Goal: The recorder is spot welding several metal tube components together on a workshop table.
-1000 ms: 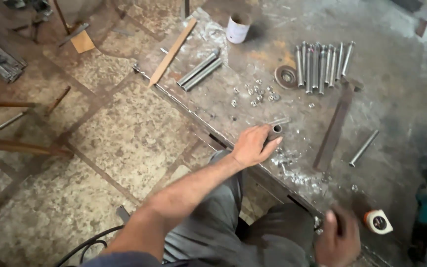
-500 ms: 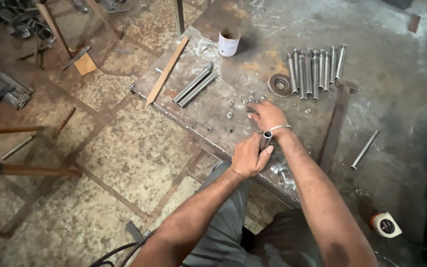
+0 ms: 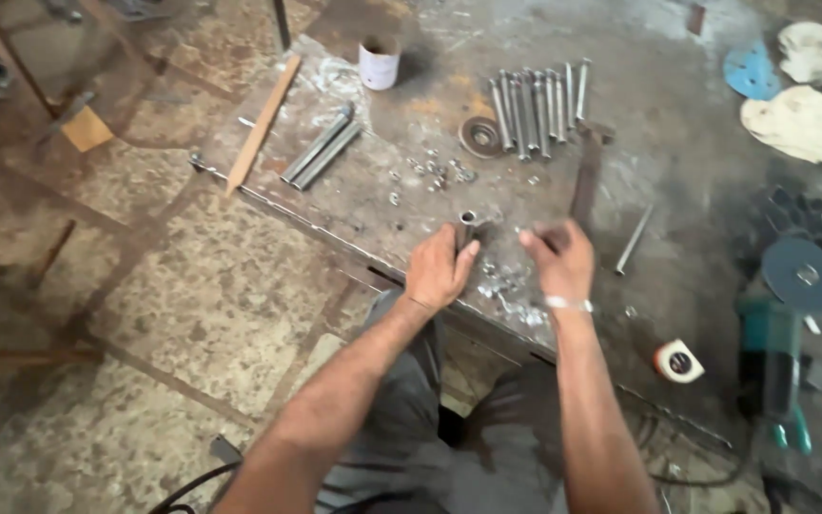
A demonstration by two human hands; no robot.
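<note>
Steel short tube (image 3: 466, 227) stands upright near the metal table (image 3: 677, 190) edge, gripped by the left hand (image 3: 438, 271); at three o'clock, the right hand (image 3: 557, 259) pinches something too blurred to tell.

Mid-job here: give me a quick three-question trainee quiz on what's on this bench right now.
1. True or false: the left hand grips a short metal tube.
2. Which lies nearest the right hand? A) white cup B) tape measure C) wooden stick
3. What lies right beside the row of long bolts, at its left end?

Key: 1 true. 2 B. 3 A round metal disc.
</note>
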